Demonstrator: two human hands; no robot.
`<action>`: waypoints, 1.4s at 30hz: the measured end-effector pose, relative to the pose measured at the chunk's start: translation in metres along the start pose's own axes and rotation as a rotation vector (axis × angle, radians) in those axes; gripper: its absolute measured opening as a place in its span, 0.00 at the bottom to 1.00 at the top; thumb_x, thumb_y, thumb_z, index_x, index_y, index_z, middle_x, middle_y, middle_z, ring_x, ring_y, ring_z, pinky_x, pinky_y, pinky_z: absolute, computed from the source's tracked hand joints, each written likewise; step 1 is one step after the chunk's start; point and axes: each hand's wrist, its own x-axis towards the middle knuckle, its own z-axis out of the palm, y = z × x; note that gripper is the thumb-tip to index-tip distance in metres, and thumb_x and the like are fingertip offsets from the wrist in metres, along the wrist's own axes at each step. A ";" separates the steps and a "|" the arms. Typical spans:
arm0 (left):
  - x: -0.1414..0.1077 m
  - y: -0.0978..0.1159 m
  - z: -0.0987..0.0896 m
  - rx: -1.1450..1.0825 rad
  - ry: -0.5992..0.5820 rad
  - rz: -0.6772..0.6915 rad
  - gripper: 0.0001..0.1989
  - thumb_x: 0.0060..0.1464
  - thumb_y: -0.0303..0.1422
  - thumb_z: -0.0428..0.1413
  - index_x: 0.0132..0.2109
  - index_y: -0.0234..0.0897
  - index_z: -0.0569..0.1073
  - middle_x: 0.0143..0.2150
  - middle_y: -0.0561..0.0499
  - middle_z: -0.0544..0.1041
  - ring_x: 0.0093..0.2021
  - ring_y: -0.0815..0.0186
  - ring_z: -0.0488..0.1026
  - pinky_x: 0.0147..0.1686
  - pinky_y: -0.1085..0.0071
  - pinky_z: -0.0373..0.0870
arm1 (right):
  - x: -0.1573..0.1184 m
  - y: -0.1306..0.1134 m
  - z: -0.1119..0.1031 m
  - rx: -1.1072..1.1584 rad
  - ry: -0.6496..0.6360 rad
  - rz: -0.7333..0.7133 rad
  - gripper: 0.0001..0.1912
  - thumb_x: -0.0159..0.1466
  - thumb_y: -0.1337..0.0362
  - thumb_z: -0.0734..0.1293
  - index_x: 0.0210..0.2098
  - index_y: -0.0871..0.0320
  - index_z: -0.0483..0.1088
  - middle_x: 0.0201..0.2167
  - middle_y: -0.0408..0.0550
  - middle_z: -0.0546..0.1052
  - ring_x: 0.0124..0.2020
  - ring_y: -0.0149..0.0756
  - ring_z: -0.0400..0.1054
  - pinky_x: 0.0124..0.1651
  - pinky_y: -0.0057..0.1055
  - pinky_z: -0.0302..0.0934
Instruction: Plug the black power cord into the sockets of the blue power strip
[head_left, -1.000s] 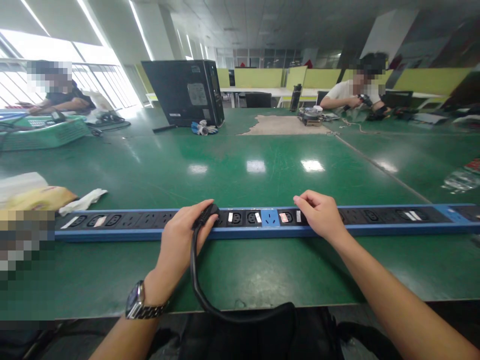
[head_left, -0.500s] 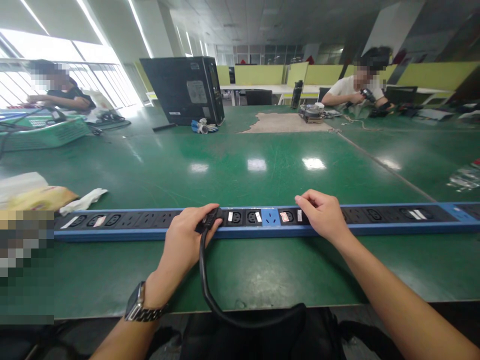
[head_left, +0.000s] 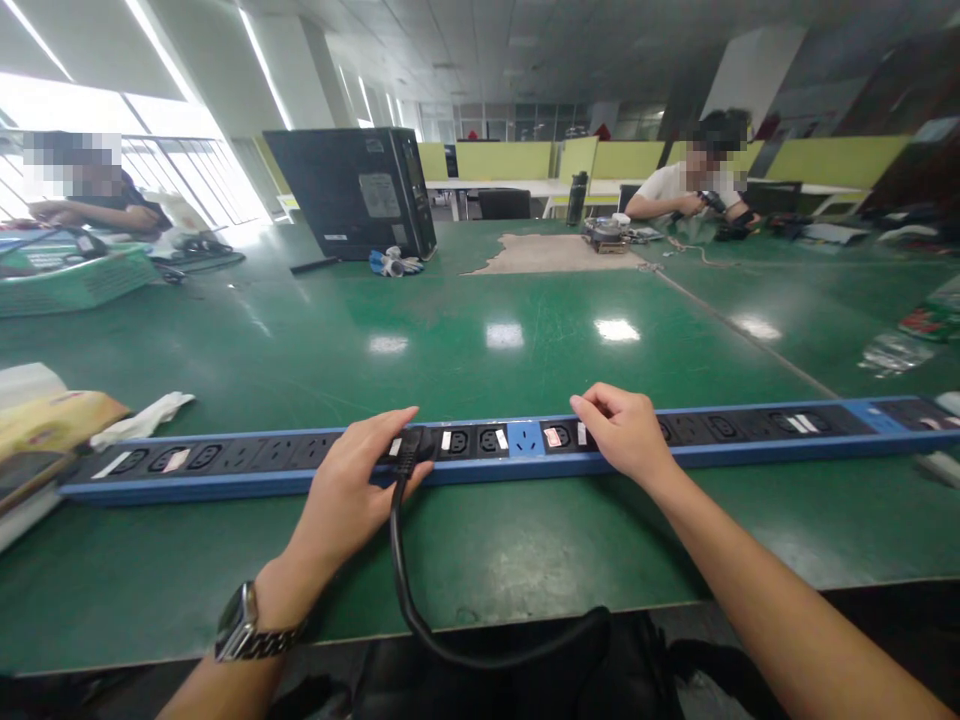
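A long blue and black power strip (head_left: pixel 527 440) lies across the green table, with rows of sockets and small paper labels along its top. A black plug (head_left: pixel 411 452) sits upright on a socket left of the blue outlet, its thick cable (head_left: pixel 401 575) curving down toward my lap. My left hand (head_left: pixel 356 475) is around the plug, with thumb and fingers apart and a gap showing beside it. My right hand (head_left: pixel 626 425) rests over the strip right of the blue outlet, fingers curled and thumb pressed to them. Nothing shows in its pinch.
A black computer case (head_left: pixel 352 195) stands at the back, with gloves (head_left: pixel 395 262) before it. A green basket (head_left: pixel 82 275) and a yellow package (head_left: pixel 75 408) are at left. Two people sit across the table. A clear plastic bottle (head_left: pixel 900 345) lies at right.
My left thumb and fingers have spread wider around the plug, showing a label beside it. My right hand keeps its curled pose over the strip. The view has shifted slightly.
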 end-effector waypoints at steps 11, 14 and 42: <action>0.053 0.049 -0.004 -0.152 0.350 0.040 0.18 0.57 0.35 0.58 0.54 0.40 0.72 0.46 0.49 0.79 0.41 0.65 0.76 0.42 0.69 0.73 | 0.001 0.001 0.001 0.056 0.024 0.020 0.17 0.62 0.55 0.63 0.20 0.58 0.64 0.17 0.39 0.64 0.21 0.27 0.58 0.27 0.26 0.50; 0.065 0.070 0.025 -0.214 -0.003 0.129 0.16 0.58 0.34 0.57 0.53 0.37 0.73 0.43 0.47 0.80 0.42 0.62 0.76 0.42 0.66 0.73 | 0.000 0.002 0.001 0.069 0.040 0.037 0.18 0.62 0.55 0.63 0.21 0.58 0.64 0.16 0.38 0.63 0.21 0.26 0.57 0.26 0.26 0.49; 0.053 0.076 0.055 -0.084 -0.215 0.186 0.16 0.57 0.30 0.55 0.53 0.40 0.70 0.49 0.48 0.77 0.49 0.59 0.69 0.47 0.61 0.66 | 0.002 -0.001 0.003 -0.035 -0.023 0.006 0.17 0.63 0.55 0.62 0.22 0.58 0.67 0.18 0.40 0.68 0.22 0.28 0.60 0.28 0.27 0.50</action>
